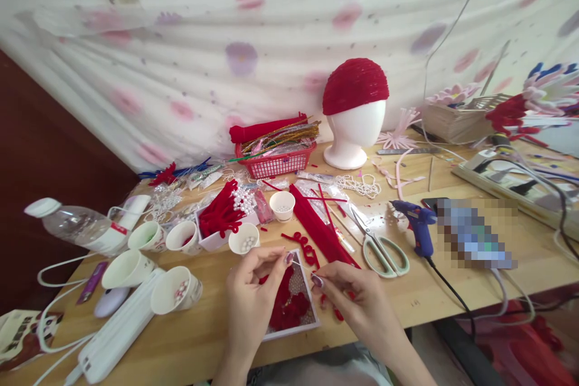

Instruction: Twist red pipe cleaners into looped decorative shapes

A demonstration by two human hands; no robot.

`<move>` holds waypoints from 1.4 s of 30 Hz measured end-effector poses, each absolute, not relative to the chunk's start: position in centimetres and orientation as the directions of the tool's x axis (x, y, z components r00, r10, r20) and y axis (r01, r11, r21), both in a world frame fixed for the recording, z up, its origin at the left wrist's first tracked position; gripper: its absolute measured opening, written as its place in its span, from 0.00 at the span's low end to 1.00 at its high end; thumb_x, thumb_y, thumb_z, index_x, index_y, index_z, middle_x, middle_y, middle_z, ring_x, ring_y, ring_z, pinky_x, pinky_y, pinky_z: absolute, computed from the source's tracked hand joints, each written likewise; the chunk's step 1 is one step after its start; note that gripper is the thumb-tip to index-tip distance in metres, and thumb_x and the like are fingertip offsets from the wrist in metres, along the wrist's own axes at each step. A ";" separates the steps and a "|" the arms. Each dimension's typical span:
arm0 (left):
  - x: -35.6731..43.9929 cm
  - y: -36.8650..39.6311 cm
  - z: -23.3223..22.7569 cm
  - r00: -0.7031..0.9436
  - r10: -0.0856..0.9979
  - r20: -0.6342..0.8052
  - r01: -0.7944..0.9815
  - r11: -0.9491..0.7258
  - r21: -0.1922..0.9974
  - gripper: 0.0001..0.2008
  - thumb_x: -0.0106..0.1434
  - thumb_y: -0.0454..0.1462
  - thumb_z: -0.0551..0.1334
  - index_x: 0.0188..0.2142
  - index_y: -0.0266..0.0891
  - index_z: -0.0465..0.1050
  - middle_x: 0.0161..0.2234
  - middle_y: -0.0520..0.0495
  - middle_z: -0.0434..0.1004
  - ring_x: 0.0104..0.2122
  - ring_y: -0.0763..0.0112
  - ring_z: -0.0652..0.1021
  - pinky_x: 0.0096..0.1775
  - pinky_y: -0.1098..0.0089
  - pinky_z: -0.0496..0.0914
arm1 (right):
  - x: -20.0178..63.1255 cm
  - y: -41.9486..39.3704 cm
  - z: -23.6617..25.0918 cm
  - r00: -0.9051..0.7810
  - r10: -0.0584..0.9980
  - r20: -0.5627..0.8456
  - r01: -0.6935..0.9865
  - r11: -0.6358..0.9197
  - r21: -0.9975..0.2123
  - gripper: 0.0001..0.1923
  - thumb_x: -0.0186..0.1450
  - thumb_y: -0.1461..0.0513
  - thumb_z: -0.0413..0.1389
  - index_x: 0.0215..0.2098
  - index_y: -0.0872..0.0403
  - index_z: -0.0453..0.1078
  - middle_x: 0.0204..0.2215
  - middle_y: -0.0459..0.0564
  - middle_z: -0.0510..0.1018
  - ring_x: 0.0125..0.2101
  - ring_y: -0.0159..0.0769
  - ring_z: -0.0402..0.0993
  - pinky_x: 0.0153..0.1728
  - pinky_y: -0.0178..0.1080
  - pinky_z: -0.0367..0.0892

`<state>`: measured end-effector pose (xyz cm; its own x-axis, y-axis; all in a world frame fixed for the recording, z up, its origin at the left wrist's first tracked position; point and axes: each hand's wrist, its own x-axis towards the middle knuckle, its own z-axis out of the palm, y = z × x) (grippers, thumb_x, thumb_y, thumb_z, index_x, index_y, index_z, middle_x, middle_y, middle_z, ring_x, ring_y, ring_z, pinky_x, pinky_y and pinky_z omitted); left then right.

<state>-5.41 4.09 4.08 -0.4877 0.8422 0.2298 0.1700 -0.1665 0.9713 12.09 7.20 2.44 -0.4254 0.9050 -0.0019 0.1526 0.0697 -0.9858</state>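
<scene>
Both hands are raised close together over a shallow white box [296,333] holding red fuzzy pieces and pearl beads. My left hand [253,289] pinches one end of a thin pale strand [301,263] between thumb and finger. At the other side, the fingertips of my right hand [357,295] close on the same strand; whether it is thread or wire I cannot tell. Just beyond lies a curled red chenille stem [307,248], beside a bundle of straight red chenille stems [312,223]. A paper cup with white beads [244,239] stands past my left hand.
Scissors [384,255] and a blue glue gun [418,223] lie to the right, near a blurred-out device [474,232]. Several paper cups, a power strip [120,325] and a bottle [81,226] occupy the left. Behind are a red basket [280,163] and a red-capped foam head [355,126].
</scene>
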 end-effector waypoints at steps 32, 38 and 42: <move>-6.8 4.8 6.0 -0.079 0.962 0.263 0.574 -0.172 0.801 0.13 0.63 0.30 0.64 0.44 0.46 0.80 0.36 0.52 0.85 0.37 0.68 0.82 0.48 0.68 0.73 | 13.0 9.2 3.2 -0.445 0.763 0.468 0.471 0.644 -0.602 0.13 0.70 0.67 0.48 0.37 0.55 0.76 0.21 0.46 0.79 0.20 0.33 0.74 0.23 0.33 0.62; -5.8 5.4 5.8 -0.006 0.973 0.230 0.580 -0.184 0.794 0.10 0.64 0.30 0.64 0.40 0.43 0.81 0.35 0.49 0.82 0.34 0.68 0.80 0.40 0.69 0.74 | 12.8 9.1 3.4 -0.504 0.770 0.390 0.483 0.626 -0.612 0.15 0.70 0.66 0.47 0.39 0.54 0.76 0.24 0.49 0.81 0.22 0.34 0.75 0.24 0.33 0.64; -5.6 5.4 5.3 -0.028 0.973 0.227 0.588 -0.168 0.791 0.08 0.64 0.31 0.64 0.33 0.42 0.82 0.31 0.48 0.84 0.32 0.65 0.82 0.37 0.68 0.75 | 12.7 9.1 3.3 -0.512 0.778 0.363 0.494 0.613 -0.617 0.17 0.70 0.66 0.45 0.39 0.53 0.77 0.26 0.51 0.82 0.24 0.35 0.75 0.25 0.34 0.65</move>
